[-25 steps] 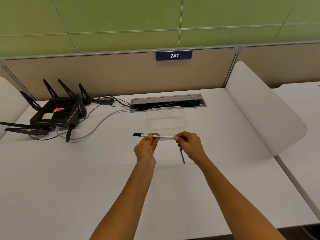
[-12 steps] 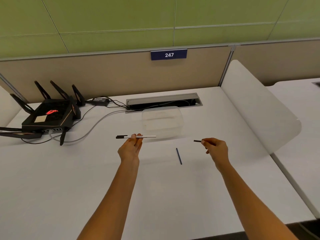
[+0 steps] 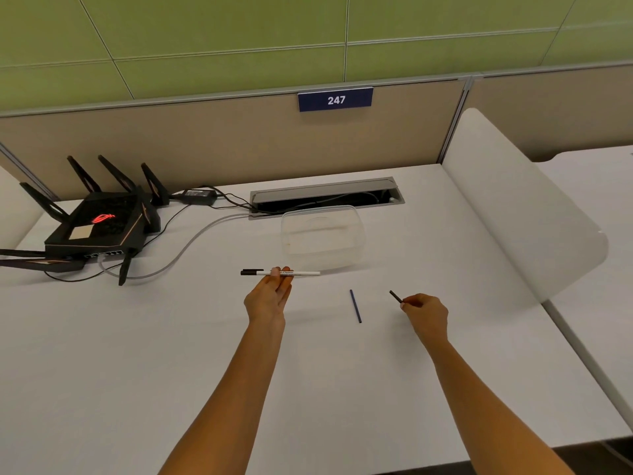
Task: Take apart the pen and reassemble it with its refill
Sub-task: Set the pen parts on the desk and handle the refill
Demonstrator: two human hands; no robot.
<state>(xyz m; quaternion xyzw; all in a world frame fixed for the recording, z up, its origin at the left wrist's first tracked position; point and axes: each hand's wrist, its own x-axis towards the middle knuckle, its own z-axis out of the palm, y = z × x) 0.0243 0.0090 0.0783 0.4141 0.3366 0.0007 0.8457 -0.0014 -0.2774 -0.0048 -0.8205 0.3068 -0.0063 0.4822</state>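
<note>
My left hand (image 3: 270, 296) holds a white pen barrel (image 3: 301, 273) level above the desk, its black clip end pointing left and its open end pointing right. My right hand (image 3: 426, 311) pinches a small black pen piece (image 3: 395, 296), which sticks out up and to the left of my fingers. A thin dark blue refill (image 3: 355, 306) lies on the white desk (image 3: 102, 354) between my hands, touched by neither.
A clear plastic container (image 3: 322, 236) stands just behind the pen. A black router (image 3: 99, 228) with antennas and cables sits at the back left. A cable slot (image 3: 325, 197) runs along the back, and a white divider panel (image 3: 513, 207) stands on the right.
My hands held the pen together, then pulled apart: the right hand moved right with the black piece, and the left kept the barrel. The right hand has since dropped slightly toward the desk.
</note>
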